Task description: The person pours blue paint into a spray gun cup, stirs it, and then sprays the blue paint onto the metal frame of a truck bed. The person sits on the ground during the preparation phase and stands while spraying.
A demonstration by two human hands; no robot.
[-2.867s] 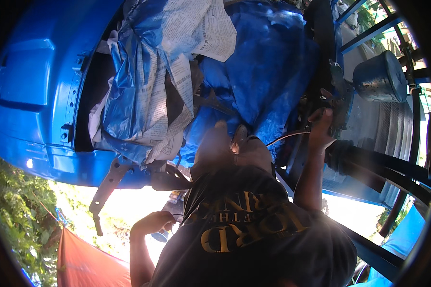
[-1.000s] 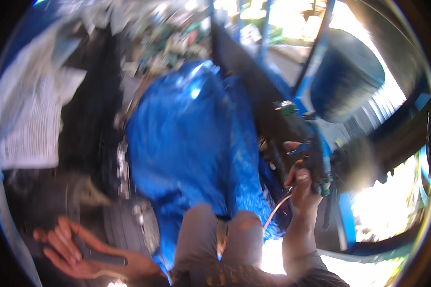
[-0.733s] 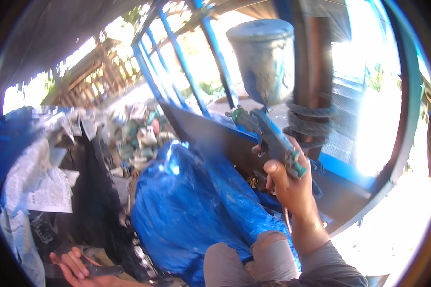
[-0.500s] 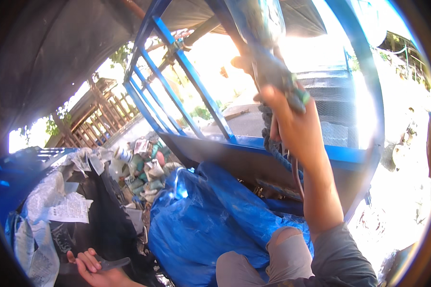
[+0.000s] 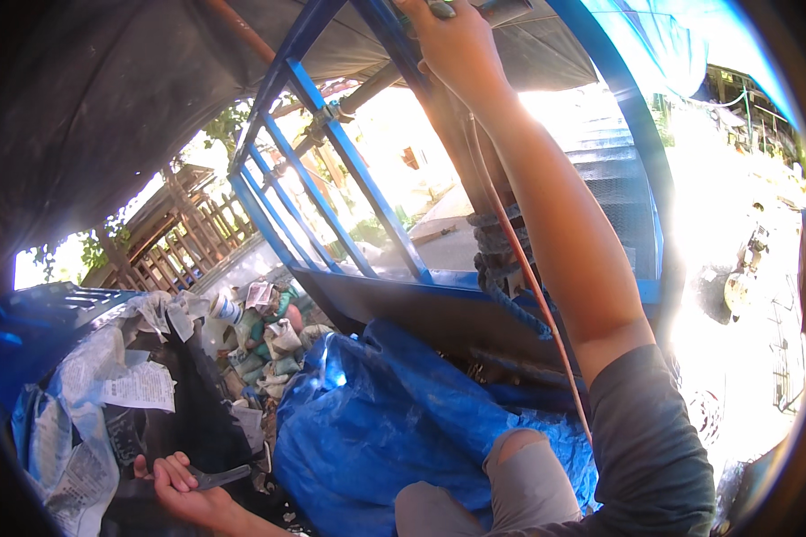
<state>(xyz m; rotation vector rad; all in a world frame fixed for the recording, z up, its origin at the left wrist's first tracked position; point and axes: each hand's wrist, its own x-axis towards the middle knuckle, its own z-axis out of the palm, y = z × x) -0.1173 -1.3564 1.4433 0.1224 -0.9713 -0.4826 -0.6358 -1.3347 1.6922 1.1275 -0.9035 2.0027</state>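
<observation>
At the lower left, my left hand (image 5: pixel 188 492) is closed round a knife with a grey blade (image 5: pixel 224 477) that points right. Dark sheeting lies behind that hand. My right arm stretches far up, and my right hand (image 5: pixel 461 49) is closed at the top edge, beside a blue metal frame (image 5: pixel 358 170). A small dark, greenish piece (image 5: pixel 441 9) shows at its fingers, but most of what it grips is cut off. Beneath this forearm a thin reddish-brown cord (image 5: pixel 521 246) runs down toward my knees.
A blue tarp (image 5: pixel 376 430) spreads before my knees. Crumpled packets (image 5: pixel 273 345) are heaped beyond it, and a pale sack (image 5: pixel 76 421) with printed paper stands left. Dark rope (image 5: pixel 497 259) is wound on a post behind the cord. A dark canopy (image 5: pixel 72 107) hangs overhead.
My right hand has risen and moved left, to the top edge; the clear, shiny thing above it has left the view. The left hand keeps the knife, shifted slightly.
</observation>
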